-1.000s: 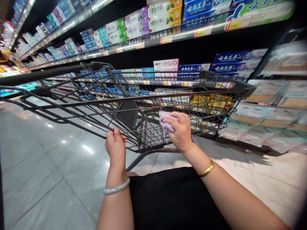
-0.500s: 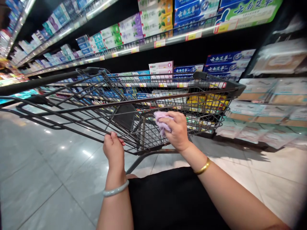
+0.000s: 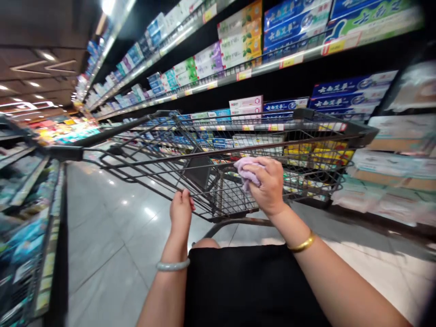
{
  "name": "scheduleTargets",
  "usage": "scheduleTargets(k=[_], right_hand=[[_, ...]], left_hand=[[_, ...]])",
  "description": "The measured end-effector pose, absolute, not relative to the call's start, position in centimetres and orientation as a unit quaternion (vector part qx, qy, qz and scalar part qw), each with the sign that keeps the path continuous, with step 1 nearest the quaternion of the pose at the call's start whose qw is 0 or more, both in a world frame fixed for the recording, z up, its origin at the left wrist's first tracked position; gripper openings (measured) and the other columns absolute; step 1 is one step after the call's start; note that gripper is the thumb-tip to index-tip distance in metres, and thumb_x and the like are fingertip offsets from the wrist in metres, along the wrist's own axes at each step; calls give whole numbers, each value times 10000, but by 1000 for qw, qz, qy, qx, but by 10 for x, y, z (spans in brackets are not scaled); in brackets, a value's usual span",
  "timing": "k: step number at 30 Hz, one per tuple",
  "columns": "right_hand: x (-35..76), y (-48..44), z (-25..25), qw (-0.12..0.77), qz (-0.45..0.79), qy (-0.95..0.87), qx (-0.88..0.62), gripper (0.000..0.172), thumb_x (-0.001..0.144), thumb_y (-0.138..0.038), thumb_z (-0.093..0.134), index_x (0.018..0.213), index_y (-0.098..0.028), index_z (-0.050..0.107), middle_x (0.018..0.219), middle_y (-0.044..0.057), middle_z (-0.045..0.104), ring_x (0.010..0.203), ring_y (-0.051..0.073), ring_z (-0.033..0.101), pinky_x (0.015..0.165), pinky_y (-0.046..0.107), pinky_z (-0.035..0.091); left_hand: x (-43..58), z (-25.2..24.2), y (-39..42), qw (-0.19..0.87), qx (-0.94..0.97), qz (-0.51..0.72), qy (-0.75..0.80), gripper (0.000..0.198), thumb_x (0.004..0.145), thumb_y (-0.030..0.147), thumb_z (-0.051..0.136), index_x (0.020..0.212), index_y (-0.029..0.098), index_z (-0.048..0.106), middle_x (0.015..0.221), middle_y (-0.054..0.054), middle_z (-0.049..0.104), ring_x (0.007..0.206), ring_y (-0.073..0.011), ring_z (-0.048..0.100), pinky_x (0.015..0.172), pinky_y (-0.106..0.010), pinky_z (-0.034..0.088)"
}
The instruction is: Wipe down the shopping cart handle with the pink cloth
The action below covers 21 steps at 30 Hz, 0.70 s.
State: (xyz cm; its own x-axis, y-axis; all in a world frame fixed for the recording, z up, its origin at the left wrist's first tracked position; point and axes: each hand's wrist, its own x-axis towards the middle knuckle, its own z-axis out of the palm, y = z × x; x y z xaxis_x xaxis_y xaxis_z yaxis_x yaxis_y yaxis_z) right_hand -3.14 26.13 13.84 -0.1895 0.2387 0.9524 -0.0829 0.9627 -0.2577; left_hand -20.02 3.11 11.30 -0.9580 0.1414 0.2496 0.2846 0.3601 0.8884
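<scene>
A dark wire shopping cart (image 3: 327, 136) lies tipped in front of me in a shop aisle. My left hand (image 3: 180, 213) is closed round a lower wire of the cart's side. My right hand (image 3: 269, 186) is shut on a crumpled pale purple cloth (image 3: 245, 169) and presses it against the cart's wire bars. A pale bangle sits on my left wrist and a gold bangle on my right. A black garment (image 3: 252, 286) covers my lap below both arms.
Shelves of toothpaste boxes (image 3: 293, 27) with price tags run along the right and ahead. Packaged goods (image 3: 391, 168) fill the low shelves at right. Another shelf unit (image 3: 30, 218) stands at the left. A glossy grey tiled floor (image 3: 112, 236) stretches down the aisle.
The view has swung left and up, so the aisle, ceiling lights and left shelf unit now show. Both hands keep their hold on the cart wire and the cloth.
</scene>
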Motion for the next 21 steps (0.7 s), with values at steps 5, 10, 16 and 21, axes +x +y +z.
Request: scheduleTargets(k=[5,10,16,21], right_hand=[[-24,251,140,601,110,-790,-58,375,767,-93,705,1075,-304,735,1193,46,683,1110,274,593,957,453,461],[-12,233,164,590,89,-802,-35,390,779,-87,675,1099,-304,731,1203,44,690,1130,271,577,967,449,434],[-18,197,200,542,72,-836,35,367,803,-96,682,1113,-288,727,1200,46,693,1107,253,564,936,410,410],[-38,159,224,527,37,-844,98,267,880,-177,682,1124,-275,726,1202,61,700,1080,236,553,901,385,390]], left_hand=[[-178,113,30,49,-144,-541,-827,318,952,521,421,863,235,525,572,45,553,460,-134,533,503,-252,424],[-155,114,28,25,-162,-517,-840,349,972,531,401,911,231,569,546,41,562,464,-155,551,509,-260,423],[-128,125,11,18,-226,-450,-864,387,980,510,450,874,224,689,552,17,619,517,-161,608,569,-266,406],[-116,172,-36,95,-283,-405,-864,410,987,506,445,955,251,764,578,7,652,557,-177,629,592,-281,393]])
